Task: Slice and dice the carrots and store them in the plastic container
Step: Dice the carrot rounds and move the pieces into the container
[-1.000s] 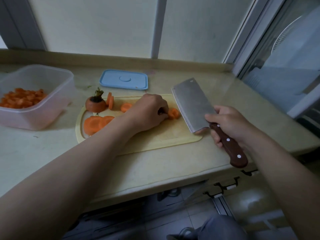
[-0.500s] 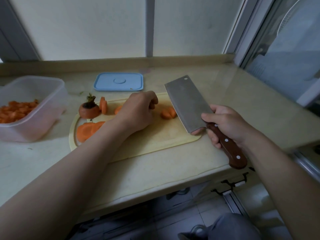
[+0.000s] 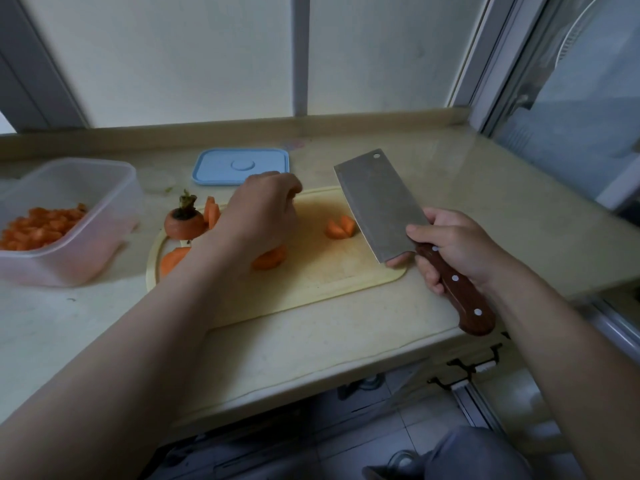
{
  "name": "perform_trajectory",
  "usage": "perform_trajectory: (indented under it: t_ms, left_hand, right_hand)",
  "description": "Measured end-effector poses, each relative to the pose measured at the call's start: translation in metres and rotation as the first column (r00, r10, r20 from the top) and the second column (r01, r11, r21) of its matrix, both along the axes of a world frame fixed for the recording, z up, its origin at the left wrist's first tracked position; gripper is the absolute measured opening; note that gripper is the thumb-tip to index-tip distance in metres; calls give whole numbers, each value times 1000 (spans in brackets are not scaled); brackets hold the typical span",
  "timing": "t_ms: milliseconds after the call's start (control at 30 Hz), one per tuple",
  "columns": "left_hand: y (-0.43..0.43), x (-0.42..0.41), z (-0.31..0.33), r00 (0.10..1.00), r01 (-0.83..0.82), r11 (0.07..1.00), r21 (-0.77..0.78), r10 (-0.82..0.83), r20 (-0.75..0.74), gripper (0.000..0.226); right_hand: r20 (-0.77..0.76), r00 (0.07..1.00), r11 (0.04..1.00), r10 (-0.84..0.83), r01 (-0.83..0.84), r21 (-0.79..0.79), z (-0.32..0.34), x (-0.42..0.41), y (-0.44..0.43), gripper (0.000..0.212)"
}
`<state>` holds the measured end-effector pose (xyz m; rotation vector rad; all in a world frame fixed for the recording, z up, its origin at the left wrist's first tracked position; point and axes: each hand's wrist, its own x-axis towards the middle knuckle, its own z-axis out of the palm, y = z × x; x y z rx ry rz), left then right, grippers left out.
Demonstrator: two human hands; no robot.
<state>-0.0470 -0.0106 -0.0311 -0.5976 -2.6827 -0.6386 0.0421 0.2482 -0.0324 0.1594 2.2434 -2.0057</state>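
A yellow cutting board (image 3: pixel 329 271) lies on the counter. On it are a carrot top with stem (image 3: pixel 185 221), upright slices (image 3: pixel 212 211), flat slices (image 3: pixel 172 259), one thick slice (image 3: pixel 270 259) and a small group of cut pieces (image 3: pixel 341 227). My left hand (image 3: pixel 259 216) hovers over the board's left-middle with its fingers curled; what is under them is hidden. My right hand (image 3: pixel 450 251) grips the wooden handle of a cleaver (image 3: pixel 377 202), whose blade is raised just right of the cut pieces. A clear plastic container (image 3: pixel 104 209) at the left holds diced carrot (image 3: pixel 38 226).
A blue lid (image 3: pixel 242 166) lies behind the board near the window ledge. The counter's front edge runs close below the board, with floor and a shoe beneath. Window frames rise at the back and right.
My left hand has drawn back leftward from the cut pieces, and they now lie uncovered. The cleaver has stayed raised at the board's right. The view has shifted a little.
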Motion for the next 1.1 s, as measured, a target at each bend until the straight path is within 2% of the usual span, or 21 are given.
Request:
perform_trajectory:
  t_ms: [67, 133, 233, 367, 467, 633, 733, 800, 867, 933, 1000, 1033, 1067, 1100]
  left_hand:
    - [7, 4, 0, 998, 59, 994, 94, -61, 17, 33]
    - [11, 1, -1, 998, 52, 989, 141, -58, 39, 36]
    - [9, -8, 0, 998, -40, 993, 113, 34, 50, 35]
    - [-3, -20, 6, 979, -202, 974, 106, 205, -18, 17]
    - [-11, -26, 6, 978, -206, 969, 137, 209, -7, 24]
    - [-23, -27, 12, 976, -22, 986, -166, 57, 210, 41]
    - [-21, -28, 13, 959, -8, 962, -274, 85, 272, 50]
    - [-16, -29, 12, 963, -57, 930, -362, 147, 224, 48]
    - [-10, -29, 12, 980, -135, 913, -386, 180, 84, 33]
    - [0, -27, 11, 985, -165, 960, -227, 174, 21, 22]
    - [16, -22, 11, 983, -138, 989, 58, 130, 131, 26]
    - [25, -18, 13, 967, -137, 958, 250, 75, 244, 30]
    - [35, -12, 17, 928, -173, 870, 461, -14, 373, 33]
    - [45, -7, 21, 859, -255, 726, 638, -133, 495, 34]
  right_hand:
    - [-8, 1000, 999, 4, -4, -32, 1, 1, 2, 17]
    - [-15, 1000, 998, -3, 2, -71, 1, 2, 3, 18]
    - [-27, 1000, 996, -9, 7, -94, 0, 2, 5, 17]
    - [-35, 999, 992, -3, -2, -127, 0, 1, 6, 17]
    - [-42, 999, 990, -10, 4, -142, -1, 1, 7, 16]
    - [-50, 999, 988, -20, 12, -154, -3, 1, 8, 15]
    - [-40, 999, 986, -26, 19, -163, -3, 0, 8, 15]
    - [-34, 999, 985, -32, 26, -173, -4, 0, 8, 14]
    - [-31, 999, 983, -33, 27, -184, -4, 0, 7, 13]
    - [-35, 999, 982, -33, 26, -189, -3, 1, 7, 12]
    - [-33, 999, 979, -37, 30, -203, -2, 2, 7, 12]
    - [-32, 999, 976, -38, 31, -213, -2, 3, 8, 12]
    - [-31, 999, 974, -38, 30, -223, -2, 3, 9, 13]
    - [-31, 999, 972, -35, 27, -232, -2, 3, 10, 14]
